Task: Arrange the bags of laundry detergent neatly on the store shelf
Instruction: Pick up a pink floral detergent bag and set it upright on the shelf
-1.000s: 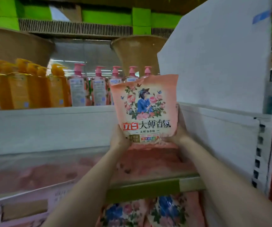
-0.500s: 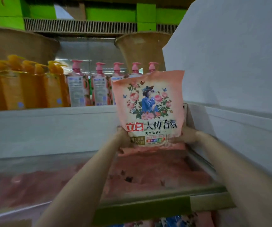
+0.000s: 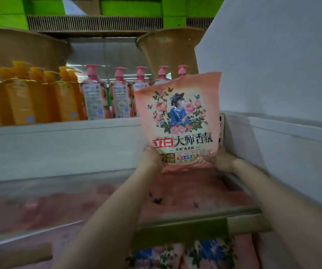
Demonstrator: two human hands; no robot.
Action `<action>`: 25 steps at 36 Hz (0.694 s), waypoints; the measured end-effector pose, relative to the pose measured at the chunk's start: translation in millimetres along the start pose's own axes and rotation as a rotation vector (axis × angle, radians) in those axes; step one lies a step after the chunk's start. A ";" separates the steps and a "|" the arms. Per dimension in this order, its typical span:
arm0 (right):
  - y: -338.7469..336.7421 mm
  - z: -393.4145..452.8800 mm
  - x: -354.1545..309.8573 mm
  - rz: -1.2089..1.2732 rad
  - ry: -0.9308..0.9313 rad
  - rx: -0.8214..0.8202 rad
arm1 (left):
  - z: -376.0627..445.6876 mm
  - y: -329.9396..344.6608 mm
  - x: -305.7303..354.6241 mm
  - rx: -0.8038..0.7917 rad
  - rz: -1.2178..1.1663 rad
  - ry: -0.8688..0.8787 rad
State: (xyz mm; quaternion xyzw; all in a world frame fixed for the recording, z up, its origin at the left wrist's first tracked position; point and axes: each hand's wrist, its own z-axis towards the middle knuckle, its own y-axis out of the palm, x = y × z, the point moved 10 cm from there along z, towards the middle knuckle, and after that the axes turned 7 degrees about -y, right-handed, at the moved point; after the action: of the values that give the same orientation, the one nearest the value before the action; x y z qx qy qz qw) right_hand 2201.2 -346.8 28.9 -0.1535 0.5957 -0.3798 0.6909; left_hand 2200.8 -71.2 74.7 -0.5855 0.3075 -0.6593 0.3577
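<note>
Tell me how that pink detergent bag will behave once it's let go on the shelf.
The detergent bag is probably soft rather than stiff: its top edge curls and its film is creased. It likely slumps or tips if released upright, since both hands, left and right, hold its bottom corners. The glossy film may be slippery.

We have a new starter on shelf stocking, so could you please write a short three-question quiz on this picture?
1. True or false: both hands hold the pink detergent bag by its lower corners.
2. Which pump bottles stand nearest the bag on the shelf behind? A. orange bottles B. pink bottles
3. Fill in: the bag is held upright at the ___ end of the shelf.

Key: 1 true, the left hand and the right hand each grip a corner. 2 B. 3 right.
</note>
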 end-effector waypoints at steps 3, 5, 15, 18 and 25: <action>1.7 -44.2 -42.0 -0.362 -0.001 -0.082 | -21.2 -0.1 2.5 0.024 0.177 0.029; 0.2 -69.4 -62.7 -0.513 -0.010 -0.107 | -32.2 -2.2 1.0 0.009 0.281 0.065; -0.5 -121.1 -140.1 -0.651 -0.115 0.048 | -73.5 -81.9 -4.0 0.121 0.525 0.228; 16.5 -141.6 -177.2 -0.649 -0.202 0.022 | -87.0 -104.2 -24.7 0.163 0.606 0.229; 73.2 -178.6 -268.6 -0.652 -0.396 -0.147 | -109.2 -170.6 -99.3 0.185 0.636 0.147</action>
State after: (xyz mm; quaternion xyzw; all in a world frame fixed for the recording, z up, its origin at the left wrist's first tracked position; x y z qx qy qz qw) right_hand 2057.9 -65.1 126.6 -0.4542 0.3962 -0.4987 0.6230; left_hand 2079.3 104.6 146.7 -0.3765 0.4387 -0.5801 0.5739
